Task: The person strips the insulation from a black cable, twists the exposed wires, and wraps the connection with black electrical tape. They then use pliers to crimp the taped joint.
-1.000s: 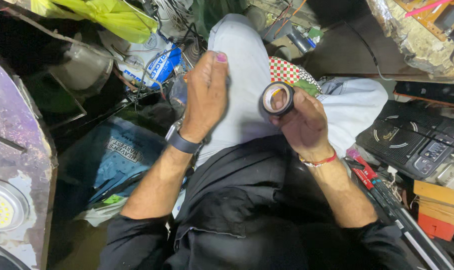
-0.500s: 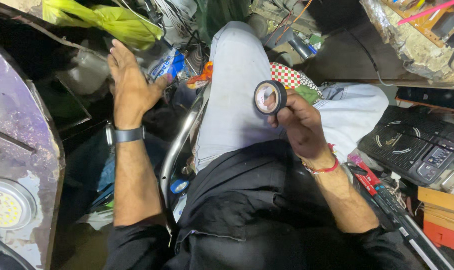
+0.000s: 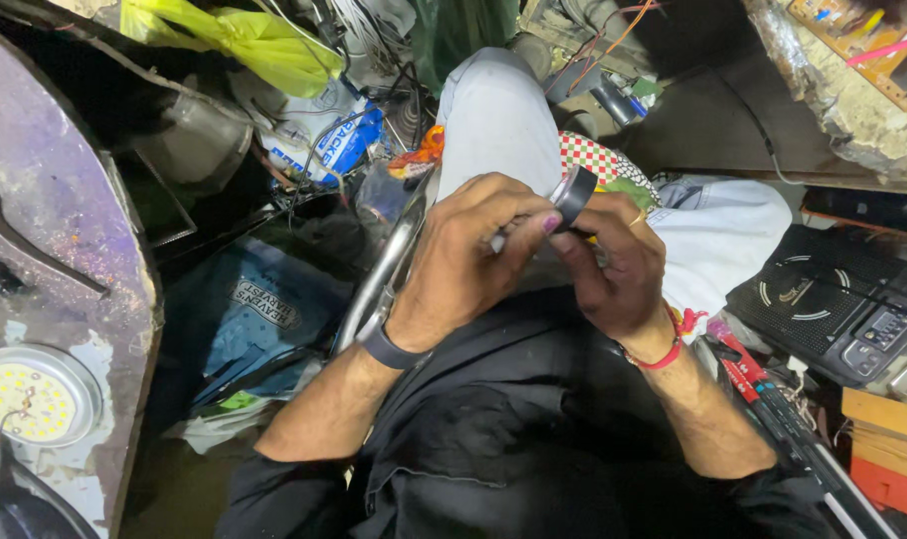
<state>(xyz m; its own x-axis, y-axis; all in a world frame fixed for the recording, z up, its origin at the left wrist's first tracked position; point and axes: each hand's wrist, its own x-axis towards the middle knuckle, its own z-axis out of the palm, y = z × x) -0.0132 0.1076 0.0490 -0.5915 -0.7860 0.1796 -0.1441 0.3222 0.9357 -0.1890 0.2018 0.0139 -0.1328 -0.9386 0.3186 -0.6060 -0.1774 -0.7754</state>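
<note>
My right hand grips a black roll of tape above my lap, with the roll seen edge-on. Beside it, my left hand pinches at the edge of the same roll with its fingertips. A dark watch sits on my left wrist and a red thread band on my right wrist. Both hands meet over my grey trouser knee. A curved metal bar runs under my left hand; what else the fingers pinch is hidden.
A round LED lamp sits in a purple panel at the left. Blue bags, wires and a yellow-green bag crowd the far left. A black radio and red-handled tool lie at the right.
My left hand, raised out to the left half a second ago, has come back to the tape roll. My right hand has turned the roll from face-on to edge-on.
</note>
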